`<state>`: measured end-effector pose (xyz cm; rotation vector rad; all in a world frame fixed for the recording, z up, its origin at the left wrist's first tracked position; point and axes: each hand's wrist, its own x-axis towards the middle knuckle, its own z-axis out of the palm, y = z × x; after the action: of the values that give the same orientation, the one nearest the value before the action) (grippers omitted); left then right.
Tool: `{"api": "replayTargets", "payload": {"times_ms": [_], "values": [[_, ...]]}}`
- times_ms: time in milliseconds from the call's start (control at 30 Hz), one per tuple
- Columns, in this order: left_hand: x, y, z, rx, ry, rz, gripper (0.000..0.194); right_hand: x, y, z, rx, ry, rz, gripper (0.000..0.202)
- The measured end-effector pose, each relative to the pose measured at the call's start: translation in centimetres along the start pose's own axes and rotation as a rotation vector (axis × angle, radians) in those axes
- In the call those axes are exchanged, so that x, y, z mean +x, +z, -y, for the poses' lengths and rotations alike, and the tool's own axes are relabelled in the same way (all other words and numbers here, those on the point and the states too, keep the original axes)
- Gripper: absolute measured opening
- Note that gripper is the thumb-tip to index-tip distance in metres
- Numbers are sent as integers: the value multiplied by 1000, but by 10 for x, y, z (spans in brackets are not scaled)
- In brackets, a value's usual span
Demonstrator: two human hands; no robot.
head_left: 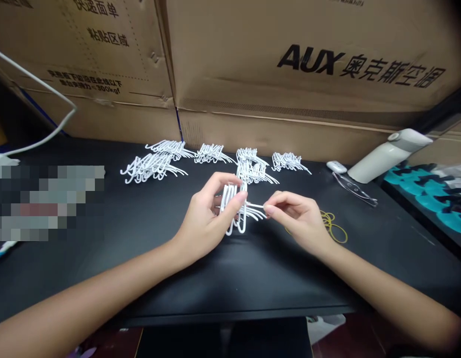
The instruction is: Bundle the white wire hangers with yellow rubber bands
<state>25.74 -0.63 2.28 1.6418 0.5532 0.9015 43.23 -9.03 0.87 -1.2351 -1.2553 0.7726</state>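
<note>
Plainly, the left hand [211, 211] grips a bundle of white hooks [244, 219], its thumb pressed across the near side and its fingers curled behind; the bundle is held above the middle of the black table [159, 278], with its rounded bends hanging below the thumb and its thin straight ends fanning out towards the right hand [297, 219]; that right hand pinches the tip of one of those ends between thumb and forefinger, its other fingers folded in.

Beyond the hands, more white hooks lie along the back of the table in groups: a broad pile [152, 166] at the left, a small cluster [214, 152] next to it, a deeper stack [253, 166] just behind the held bundle, and another cluster [288, 161] further right; yellow rubber bands [330, 224] lie beside the right hand, partly hidden by it.

Further right, a small white case [336, 167] sits near a pair of glasses [353, 189]; a pale bottle [379, 159] stands just beside them, appearing tilted in the view; turquoise pieces [420, 184] lie at the right edge; large cardboard boxes [290, 89] rise behind everything, and a white cable [70, 117] loops at the left; an area on the left is too blurred to tell.
</note>
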Motion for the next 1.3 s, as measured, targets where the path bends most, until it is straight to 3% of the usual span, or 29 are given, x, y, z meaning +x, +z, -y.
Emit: {"api": "replayTargets", "payload": {"times_ms": [167, 400, 533, 667, 1067, 1300], "values": [[-1, 2, 3, -55, -46, 15, 37, -5, 6, 0, 52, 23, 88, 6], [-1, 0, 4, -47, 7, 49, 24, -13, 12, 2, 228, 193, 224, 12], [-7, 1, 3, 21, 46, 64, 24, -17, 12, 3, 144, 181, 199, 14], [-12, 1, 3, 87, 43, 122, 37, -16, 10, 6, 61, 131, 244, 10], [6, -6, -5, -70, -176, 279, 44, -9, 6, 5, 177, 284, 185, 20], [8, -6, -8, -115, -232, 229, 33, -9, 7, 4, 162, 277, 218, 20]]}}
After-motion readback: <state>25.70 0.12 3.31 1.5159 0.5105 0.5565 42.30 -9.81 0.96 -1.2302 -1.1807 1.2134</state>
